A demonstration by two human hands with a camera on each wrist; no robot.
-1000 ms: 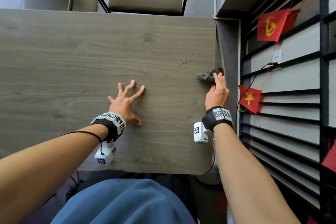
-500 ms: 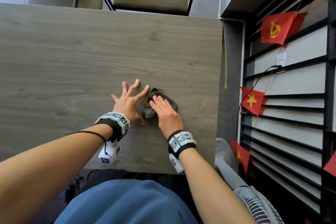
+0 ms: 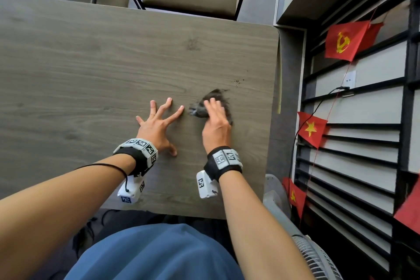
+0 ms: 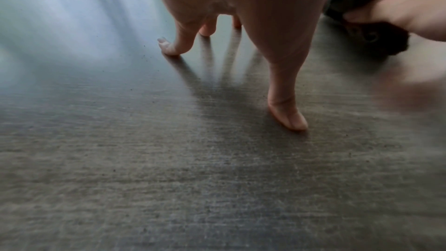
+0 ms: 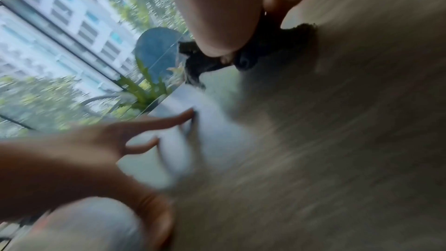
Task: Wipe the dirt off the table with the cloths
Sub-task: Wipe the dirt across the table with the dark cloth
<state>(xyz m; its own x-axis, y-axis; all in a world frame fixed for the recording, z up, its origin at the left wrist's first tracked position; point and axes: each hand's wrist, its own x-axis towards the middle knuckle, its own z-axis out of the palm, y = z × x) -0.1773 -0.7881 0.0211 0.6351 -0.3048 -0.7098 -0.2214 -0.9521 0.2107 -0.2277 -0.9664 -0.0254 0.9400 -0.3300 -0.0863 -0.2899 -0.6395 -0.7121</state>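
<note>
Head view, right hand: the right hand (image 3: 216,125) lies on a dark cloth (image 3: 210,103) on the right part of the tabletop (image 3: 91,63); fingers (image 3: 212,107) extended flat on top, pressing it down.
Head view, left hand: the left hand (image 3: 156,125) is planted just left of the cloth; fingers spread wide, holding nothing.
Head view, dirt: a cluster of dark specks (image 3: 238,81) sits just beyond the cloth, toward the far right, untouched.
Head view, writing: none readable; the wrist bands carry black-and-white square markers only. The red flags (image 3: 345,40) on the right show a yellow emblem and a star, no text.
Left wrist view: fingertips and thumb (image 4: 288,117) bear on the tabletop; fine specks (image 4: 131,89) are scattered around them. The cloth (image 4: 376,39) shows at far right under the right hand (image 4: 398,10).
Right wrist view: blurred; the cloth (image 5: 212,60) is bunched under the hand. Left hand (image 5: 101,150) visible, fingers apart.
Risk, missed dirt: judged likely if strokes stop short of the far-right specks.
Risk, spill: specks near the right edge may be pushed onto the floor.
Risk, bunching: a crumpled cloth may skip fine grit.
</note>
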